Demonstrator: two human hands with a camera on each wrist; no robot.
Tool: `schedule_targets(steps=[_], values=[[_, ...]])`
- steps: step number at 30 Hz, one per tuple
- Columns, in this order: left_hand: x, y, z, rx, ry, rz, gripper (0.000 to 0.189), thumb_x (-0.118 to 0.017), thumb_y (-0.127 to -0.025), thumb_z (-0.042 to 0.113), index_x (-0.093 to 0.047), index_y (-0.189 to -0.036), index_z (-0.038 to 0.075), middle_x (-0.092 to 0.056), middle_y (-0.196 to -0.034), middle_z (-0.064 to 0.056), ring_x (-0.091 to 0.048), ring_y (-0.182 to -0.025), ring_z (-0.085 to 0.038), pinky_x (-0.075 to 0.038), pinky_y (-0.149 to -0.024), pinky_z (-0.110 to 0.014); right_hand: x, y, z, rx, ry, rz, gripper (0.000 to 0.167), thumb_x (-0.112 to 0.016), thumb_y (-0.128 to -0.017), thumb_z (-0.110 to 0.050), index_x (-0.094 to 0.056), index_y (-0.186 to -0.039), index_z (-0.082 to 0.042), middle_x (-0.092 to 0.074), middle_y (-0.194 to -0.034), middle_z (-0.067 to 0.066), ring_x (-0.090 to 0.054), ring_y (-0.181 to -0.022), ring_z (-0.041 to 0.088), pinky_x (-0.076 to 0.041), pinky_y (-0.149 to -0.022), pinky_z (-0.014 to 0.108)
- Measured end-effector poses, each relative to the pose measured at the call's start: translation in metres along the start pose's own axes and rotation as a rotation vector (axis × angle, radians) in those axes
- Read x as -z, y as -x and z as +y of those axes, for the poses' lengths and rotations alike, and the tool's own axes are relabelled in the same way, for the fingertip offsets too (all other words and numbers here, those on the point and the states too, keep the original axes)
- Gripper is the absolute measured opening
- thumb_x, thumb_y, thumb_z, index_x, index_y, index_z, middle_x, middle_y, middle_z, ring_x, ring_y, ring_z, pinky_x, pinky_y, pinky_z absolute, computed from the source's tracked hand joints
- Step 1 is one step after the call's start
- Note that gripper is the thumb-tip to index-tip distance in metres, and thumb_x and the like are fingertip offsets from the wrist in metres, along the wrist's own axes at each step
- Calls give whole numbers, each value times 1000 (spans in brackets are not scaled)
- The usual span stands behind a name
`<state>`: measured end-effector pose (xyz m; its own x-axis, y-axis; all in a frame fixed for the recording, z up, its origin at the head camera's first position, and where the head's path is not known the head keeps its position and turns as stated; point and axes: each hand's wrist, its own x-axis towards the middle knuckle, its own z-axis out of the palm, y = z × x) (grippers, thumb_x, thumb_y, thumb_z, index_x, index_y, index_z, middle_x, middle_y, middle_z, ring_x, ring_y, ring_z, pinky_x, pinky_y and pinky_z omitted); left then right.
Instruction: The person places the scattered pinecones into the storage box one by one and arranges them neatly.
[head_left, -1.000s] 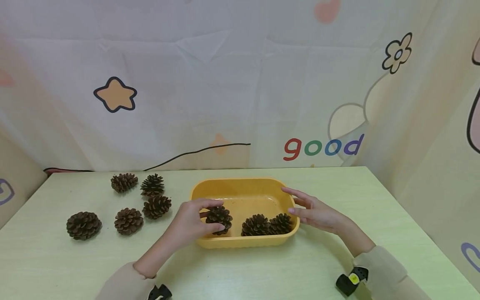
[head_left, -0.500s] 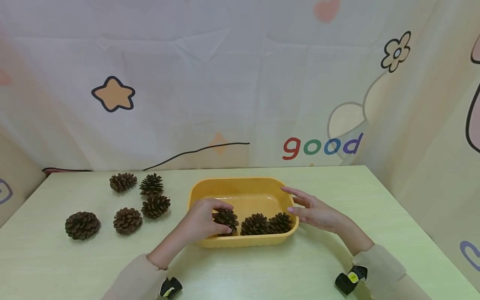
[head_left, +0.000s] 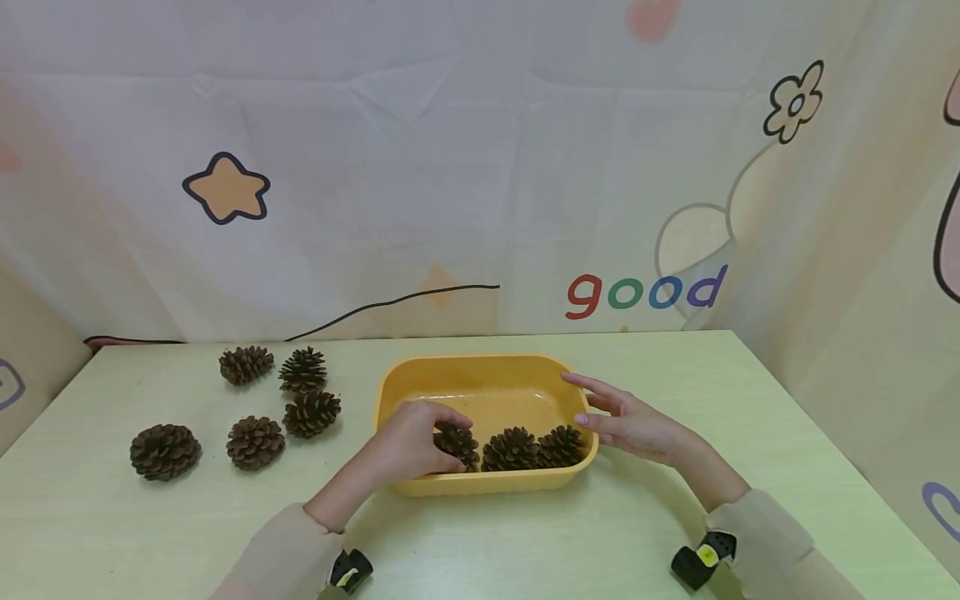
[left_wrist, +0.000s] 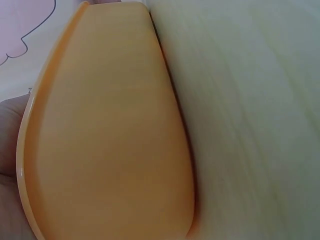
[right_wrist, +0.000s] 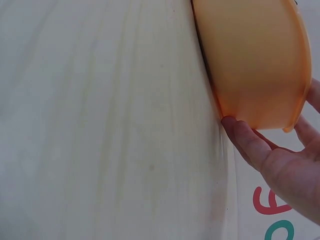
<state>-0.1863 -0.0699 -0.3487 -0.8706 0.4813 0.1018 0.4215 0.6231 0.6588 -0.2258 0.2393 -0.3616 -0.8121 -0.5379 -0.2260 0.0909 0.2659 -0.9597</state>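
Observation:
My left hand (head_left: 415, 442) reaches over the left front of a yellow plastic basin (head_left: 480, 483). Its thumb and fingers hold a brown pine cone (head_left: 461, 444) low inside, partly hidden by the hand. Two more pine cones, a middle one (head_left: 510, 450) and a right one (head_left: 560, 447), lie side by side along the front wall. At the basin's right end, my right hand (head_left: 637, 425) steadies the rim, thumb over the edge. In the right wrist view its fingers (right_wrist: 252, 145) lie against the outer wall. The left wrist view shows mostly the basin's outside (left_wrist: 110, 125).
Several loose pine cones lie on the pale wooden table (head_left: 525, 542) to the left, among them a large one (head_left: 166, 452) nearest the left edge and another (head_left: 312, 412) closest to the basin. A printed curtain (head_left: 480, 183) hangs right behind the table.
My left hand has moved right and lower into the basin with its pine cone, bringing it close beside the other two. My right hand stays at the rim.

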Motion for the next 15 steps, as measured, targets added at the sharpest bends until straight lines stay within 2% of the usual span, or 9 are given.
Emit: schedule_targets(steps=[5,15], values=[[-2,-1,-1,-31,-2,-29,42,-79,-68,11,-66,-107,2,-66,-104,-7,-59,-97,-23,-50,-81,-36,0,0,0,-3,0,5,70,-58,-90,-23,-17,-147,-15,-4,-148,26,-28,-128,45,-40,-96,41],[-3,-3,0,-10,3,-55,42,-79,-69,11,-66,-108,1,-65,-105,-7,-59,-96,-23,-50,-82,-37,0,0,0,4,-11,-3,71,-58,-90,-22,-16,-147,-13,-4,-148,26,-27,-129,45,-41,-96,40]])
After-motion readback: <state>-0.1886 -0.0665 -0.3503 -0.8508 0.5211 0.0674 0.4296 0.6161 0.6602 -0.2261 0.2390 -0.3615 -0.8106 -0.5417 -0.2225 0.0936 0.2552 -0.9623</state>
